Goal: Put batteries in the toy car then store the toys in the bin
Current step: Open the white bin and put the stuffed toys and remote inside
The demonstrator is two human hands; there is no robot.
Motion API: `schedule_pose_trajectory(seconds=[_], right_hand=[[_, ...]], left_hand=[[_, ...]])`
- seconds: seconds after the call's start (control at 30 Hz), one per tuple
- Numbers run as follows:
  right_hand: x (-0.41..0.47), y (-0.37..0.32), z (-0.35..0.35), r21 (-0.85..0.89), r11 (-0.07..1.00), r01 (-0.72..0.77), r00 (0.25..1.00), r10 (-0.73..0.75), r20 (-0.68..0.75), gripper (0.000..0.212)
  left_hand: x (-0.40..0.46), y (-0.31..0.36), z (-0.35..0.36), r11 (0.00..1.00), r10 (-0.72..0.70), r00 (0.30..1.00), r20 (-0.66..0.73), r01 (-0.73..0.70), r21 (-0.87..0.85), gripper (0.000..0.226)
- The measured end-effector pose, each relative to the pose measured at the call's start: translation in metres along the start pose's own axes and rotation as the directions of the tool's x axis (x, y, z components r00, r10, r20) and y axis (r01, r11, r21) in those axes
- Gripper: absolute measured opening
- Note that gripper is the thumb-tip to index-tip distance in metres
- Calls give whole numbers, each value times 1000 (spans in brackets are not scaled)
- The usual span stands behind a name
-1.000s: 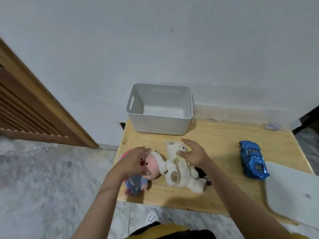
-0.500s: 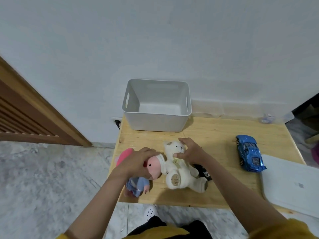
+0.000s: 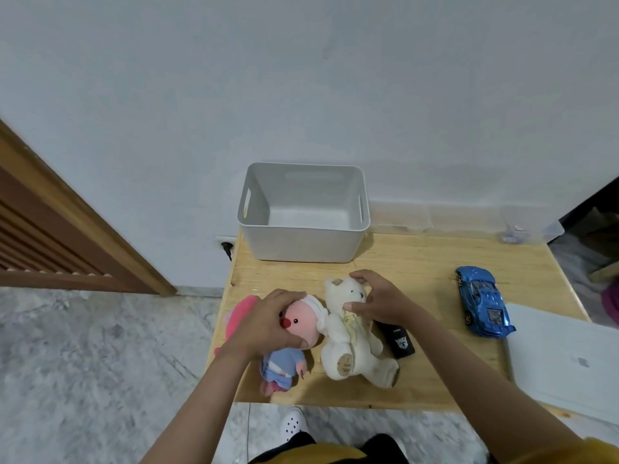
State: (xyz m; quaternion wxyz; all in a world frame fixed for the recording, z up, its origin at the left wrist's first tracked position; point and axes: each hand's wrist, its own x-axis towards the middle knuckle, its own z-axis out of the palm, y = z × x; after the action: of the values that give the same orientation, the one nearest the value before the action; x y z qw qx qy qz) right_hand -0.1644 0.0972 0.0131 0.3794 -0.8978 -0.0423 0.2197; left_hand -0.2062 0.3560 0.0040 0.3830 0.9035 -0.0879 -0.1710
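On the wooden table, my left hand grips the head of a pink plush doll with a blue body. My right hand curls round the head of a white teddy bear lying beside the doll. A blue toy car rests at the table's right side, apart from both hands. The white bin stands at the back of the table with nothing visible inside.
A small black object lies partly under my right forearm next to the bear. A white flat board covers the table's right front corner. A clear plastic box sits against the wall at the back right. A wooden door is on the left.
Both hands have closed more firmly round the two plush toys' heads. The toys have barely shifted on the table. The camera has tilted slightly.
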Motion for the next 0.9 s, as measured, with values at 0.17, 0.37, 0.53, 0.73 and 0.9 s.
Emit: schedule_pose_trajectory(seconds=[0.17, 0.37, 0.53, 0.73, 0.9], right_hand=[[-10, -25, -43, -93, 992, 85, 989, -95, -115, 60], [-6, -73, -109, -172, 963, 207, 909, -254, -330, 60], [19, -113, -148, -181, 946, 267, 828, -322, -459, 72], [68, -142, -157, -213, 942, 259, 770, -335, -543, 65], [111, -142, -146, -256, 948, 191, 826, -296, -479, 63]], left_hand=[[3, 21, -24, 987, -4, 987, -160, -22, -161, 89], [26, 68, -83, 985, 79, 944, -320, -123, -121, 84], [63, 99, -133, 990, 129, 867, -481, -143, 7, 80], [123, 98, -160, 990, 136, 802, -582, -80, 120, 78], [162, 74, -153, 993, 81, 848, -524, -22, 118, 68]])
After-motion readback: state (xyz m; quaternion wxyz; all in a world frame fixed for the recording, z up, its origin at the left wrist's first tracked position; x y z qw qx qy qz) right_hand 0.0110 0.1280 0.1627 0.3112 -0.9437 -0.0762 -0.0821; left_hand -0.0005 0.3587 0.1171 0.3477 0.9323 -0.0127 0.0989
